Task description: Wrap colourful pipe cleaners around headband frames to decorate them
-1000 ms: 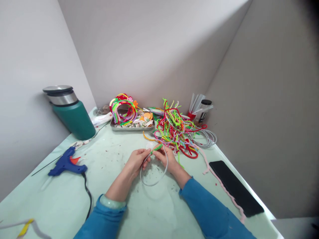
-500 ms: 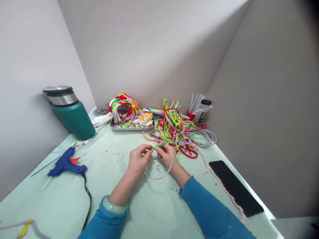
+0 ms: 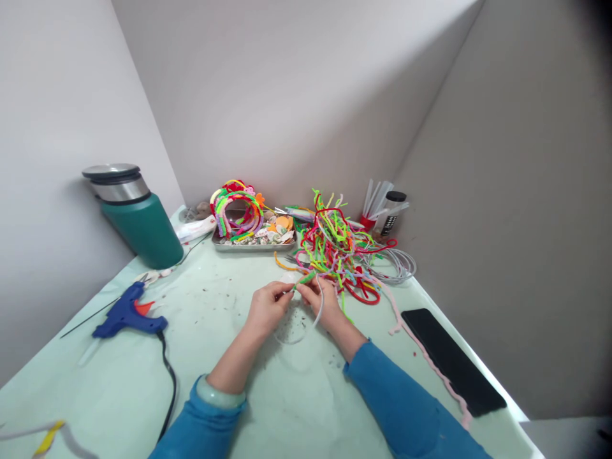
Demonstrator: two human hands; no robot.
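Near the middle of the table, my left hand [image 3: 268,307] is closed in a pinch at the left end of a short green pipe cleaner [image 3: 306,278]. The thumb and fingers of my right hand [image 3: 326,305] close on the same green piece, just to the right. A thin pale grey hoop [image 3: 318,309] hangs from the pinch and curves down between the hands. Where the green fuzz meets the hoop, the fingertips partly cover it, so I cannot tell how they join.
A blue glue gun [image 3: 128,313] lies left, before a green bottle [image 3: 143,229]. Behind are a metal tray [image 3: 253,247] with colourful hoops [image 3: 239,213] and a pipe cleaner heap [image 3: 335,239]. Right lie coiled grey cord [image 3: 404,264] and a black phone-like slab [image 3: 454,360].
The grey hoop has swung and turned, so it looks narrower and its right side sits further left. My left hand has shifted slightly; both hands keep their pinch on the green pipe cleaner.
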